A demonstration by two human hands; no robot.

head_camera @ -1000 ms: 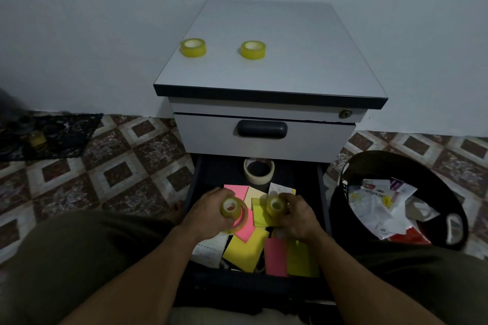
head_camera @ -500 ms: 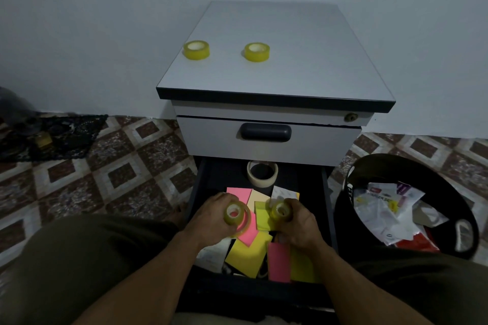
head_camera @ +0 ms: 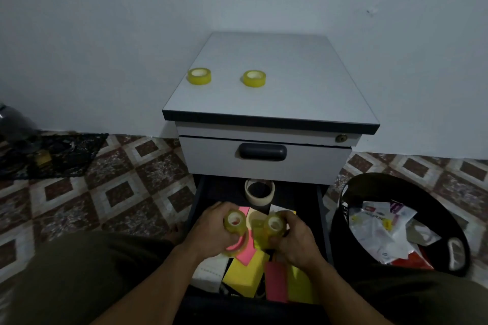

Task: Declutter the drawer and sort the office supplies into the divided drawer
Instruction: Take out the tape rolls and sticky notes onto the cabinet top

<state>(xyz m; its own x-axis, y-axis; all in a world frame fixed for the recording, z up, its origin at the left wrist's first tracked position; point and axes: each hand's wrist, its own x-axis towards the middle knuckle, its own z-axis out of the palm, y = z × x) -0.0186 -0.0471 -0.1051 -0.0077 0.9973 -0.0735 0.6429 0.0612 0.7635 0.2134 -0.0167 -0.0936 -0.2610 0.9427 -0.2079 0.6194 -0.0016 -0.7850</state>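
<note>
The person sits low in front of a small grey cabinet (head_camera: pixel 269 82), both arms reaching into its open bottom drawer (head_camera: pixel 323 208). The left hand (head_camera: pixel 214 229) is curled around a clear tape roll (head_camera: pixel 235 221), and the right hand (head_camera: pixel 295 240) is curled around a second clear roll (head_camera: pixel 276 224); the two rolls are held up just beside each other above the drawer's contents. The fingers hide the lower edge of each roll.

Beneath the hands lies a loose heap of sticky notes (head_camera: pixel 245 274), yellow and pink, overlapping at angles. A white paper (head_camera: pixel 210 270) pokes out at the left, partly under the wrist. How deep the pile goes, and what lies under it, I cannot make out in the dark drawer. A masking tape roll (head_camera: pixel 260 191) sits at the back, half tucked under the shut upper drawer (head_camera: pixel 264 158).

Two yellow-tinted tape rolls (head_camera: pixel 199 76) (head_camera: pixel 254 78) rest apart on the cabinet top. To the right, a black bin (head_camera: pixel 351 221) holds crumpled paper and wrappers; its far side is cut off by shadow.
</note>
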